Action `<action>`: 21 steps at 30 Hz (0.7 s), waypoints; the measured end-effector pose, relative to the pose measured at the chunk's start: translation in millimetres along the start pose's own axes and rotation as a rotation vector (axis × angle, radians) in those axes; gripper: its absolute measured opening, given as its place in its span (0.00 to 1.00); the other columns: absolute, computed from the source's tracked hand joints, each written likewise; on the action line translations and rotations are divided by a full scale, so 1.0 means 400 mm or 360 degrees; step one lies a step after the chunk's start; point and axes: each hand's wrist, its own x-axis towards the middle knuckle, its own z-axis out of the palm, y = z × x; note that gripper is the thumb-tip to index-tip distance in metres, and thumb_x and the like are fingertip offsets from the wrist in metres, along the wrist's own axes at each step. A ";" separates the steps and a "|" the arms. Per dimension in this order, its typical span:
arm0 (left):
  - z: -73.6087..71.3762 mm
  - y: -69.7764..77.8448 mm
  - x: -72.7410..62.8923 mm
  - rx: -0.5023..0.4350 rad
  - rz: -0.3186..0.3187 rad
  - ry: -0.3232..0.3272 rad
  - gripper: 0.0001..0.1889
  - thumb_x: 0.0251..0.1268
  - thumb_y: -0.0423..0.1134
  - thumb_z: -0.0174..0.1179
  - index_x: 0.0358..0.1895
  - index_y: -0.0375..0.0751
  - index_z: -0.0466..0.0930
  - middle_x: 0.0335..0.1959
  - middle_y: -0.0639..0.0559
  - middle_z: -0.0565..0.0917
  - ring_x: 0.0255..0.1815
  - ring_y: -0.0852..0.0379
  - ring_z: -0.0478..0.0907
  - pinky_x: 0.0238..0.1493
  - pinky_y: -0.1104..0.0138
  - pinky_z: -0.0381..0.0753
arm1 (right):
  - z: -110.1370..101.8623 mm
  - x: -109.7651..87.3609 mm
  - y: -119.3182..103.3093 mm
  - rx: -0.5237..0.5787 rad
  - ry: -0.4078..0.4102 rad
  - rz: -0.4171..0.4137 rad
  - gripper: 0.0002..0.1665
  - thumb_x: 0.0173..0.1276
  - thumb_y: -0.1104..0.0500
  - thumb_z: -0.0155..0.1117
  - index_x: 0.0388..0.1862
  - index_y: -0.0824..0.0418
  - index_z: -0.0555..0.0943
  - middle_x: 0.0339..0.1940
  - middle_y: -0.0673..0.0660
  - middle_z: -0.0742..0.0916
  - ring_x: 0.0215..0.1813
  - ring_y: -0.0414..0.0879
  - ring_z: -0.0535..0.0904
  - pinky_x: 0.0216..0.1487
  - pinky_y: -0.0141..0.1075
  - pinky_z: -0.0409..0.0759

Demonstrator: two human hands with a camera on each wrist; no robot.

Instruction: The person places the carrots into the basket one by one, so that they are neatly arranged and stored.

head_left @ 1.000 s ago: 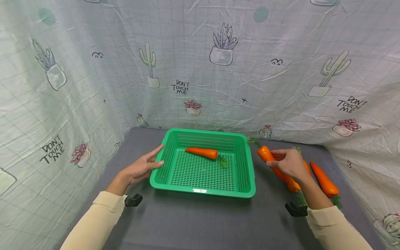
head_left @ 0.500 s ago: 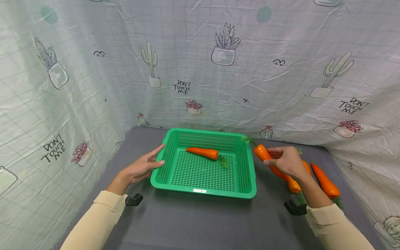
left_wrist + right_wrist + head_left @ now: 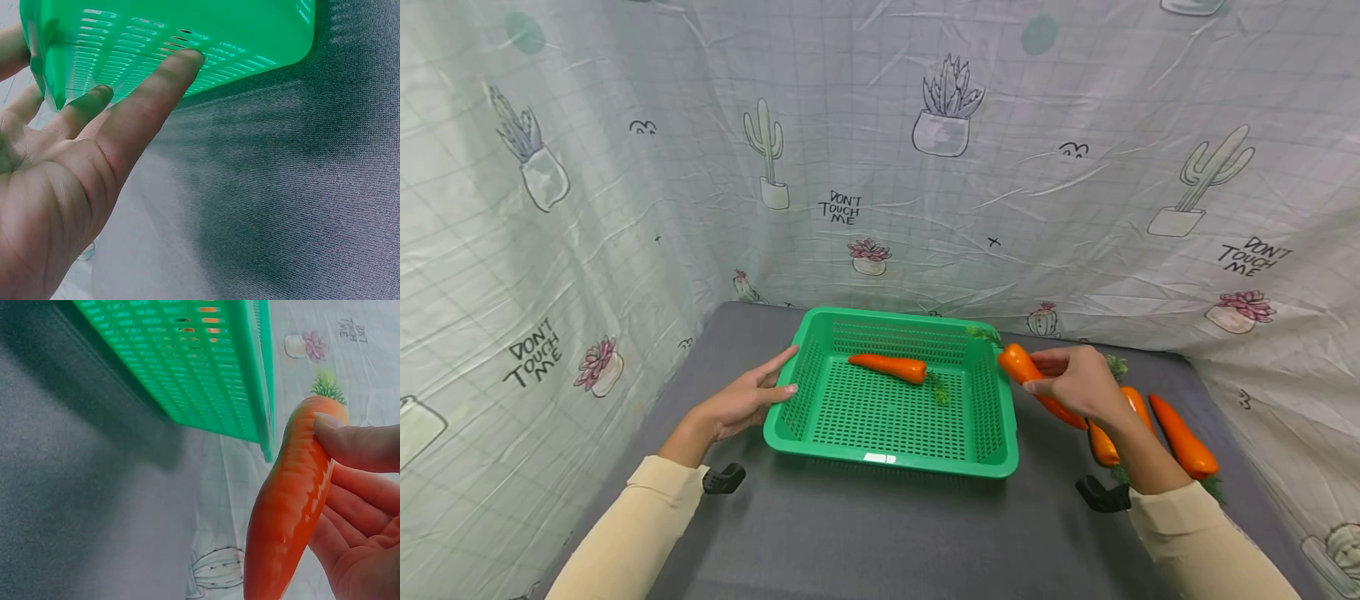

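Left hand (image 3: 741, 407) holds the green basket (image 3: 947, 467) by its left side: thumb over the rim, the other fingers against the outside wall. Left wrist view shows fingertips (image 3: 187, 59) on the slotted wall.

Right hand (image 3: 1078, 383) grips one carrot (image 3: 1021, 367) between thumb and fingers, just outside the basket's right side. Leafy end points at the basket, greens over the right rim; tip slopes down to the right. We can't tell if the greens touch the rim.

We have one carrot in the basket (image 3: 887, 367), lying on the bottom near the back, greens to the right.

On the grey table (image 3: 865, 533), right of the basket, we see three more: a far-right carrot (image 3: 1183, 437), tip pointing away from us, plus two partly hidden by the right hand and forearm, a front carrot (image 3: 1103, 446) and a back carrot (image 3: 1138, 408).

Printed curtain (image 3: 887, 279) behind.
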 end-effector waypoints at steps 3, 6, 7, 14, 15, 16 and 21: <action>0.000 0.000 -0.001 0.0001 -0.0003 0.0003 0.45 0.80 0.44 0.59 0.85 0.74 0.37 0.88 0.46 0.47 0.76 0.38 0.71 0.60 0.49 0.85 | 0.003 0.005 -0.010 -0.0004 -0.0012 -0.0013 0.32 0.66 0.55 0.78 0.65 0.68 0.82 0.58 0.69 0.89 0.57 0.63 0.87 0.53 0.51 0.88; 0.000 0.001 -0.002 0.0010 -0.0009 0.0010 0.45 0.80 0.44 0.59 0.85 0.75 0.37 0.88 0.46 0.47 0.76 0.39 0.71 0.61 0.49 0.85 | 0.005 0.007 -0.020 0.0006 -0.0029 -0.0027 0.32 0.66 0.55 0.78 0.65 0.68 0.82 0.58 0.69 0.89 0.57 0.63 0.87 0.53 0.51 0.88; 0.000 0.002 -0.002 0.0016 -0.0010 0.0013 0.45 0.80 0.44 0.59 0.85 0.74 0.37 0.88 0.46 0.47 0.76 0.39 0.71 0.61 0.49 0.85 | 0.006 0.008 -0.023 0.0010 -0.0032 -0.0035 0.32 0.66 0.56 0.78 0.66 0.68 0.82 0.58 0.69 0.89 0.57 0.63 0.87 0.53 0.51 0.88; 0.002 0.003 -0.002 0.0013 -0.0021 0.0025 0.45 0.80 0.44 0.59 0.85 0.74 0.37 0.88 0.46 0.48 0.76 0.41 0.72 0.61 0.50 0.85 | 0.013 0.013 -0.038 0.0015 -0.0049 -0.0082 0.31 0.66 0.58 0.77 0.65 0.70 0.82 0.57 0.70 0.89 0.56 0.63 0.87 0.53 0.52 0.88; 0.002 0.003 -0.002 0.0010 -0.0022 0.0025 0.45 0.80 0.44 0.59 0.85 0.74 0.37 0.88 0.47 0.48 0.75 0.41 0.72 0.61 0.50 0.85 | 0.014 0.014 -0.041 0.0012 -0.0052 -0.0087 0.31 0.66 0.58 0.77 0.65 0.70 0.82 0.57 0.70 0.89 0.56 0.63 0.87 0.53 0.51 0.88; 0.002 0.003 -0.002 0.0009 -0.0019 0.0025 0.45 0.80 0.44 0.59 0.85 0.74 0.37 0.88 0.47 0.48 0.75 0.41 0.73 0.60 0.50 0.85 | 0.016 0.016 -0.043 0.0009 -0.0054 -0.0089 0.31 0.66 0.58 0.77 0.64 0.70 0.82 0.57 0.70 0.89 0.56 0.63 0.88 0.53 0.51 0.88; 0.001 0.003 -0.003 0.0000 -0.0008 0.0018 0.45 0.80 0.44 0.59 0.85 0.73 0.37 0.88 0.45 0.49 0.74 0.39 0.74 0.59 0.49 0.86 | 0.024 0.024 -0.054 -0.0001 -0.0081 -0.0069 0.31 0.66 0.57 0.77 0.65 0.68 0.83 0.58 0.69 0.89 0.56 0.61 0.88 0.53 0.51 0.88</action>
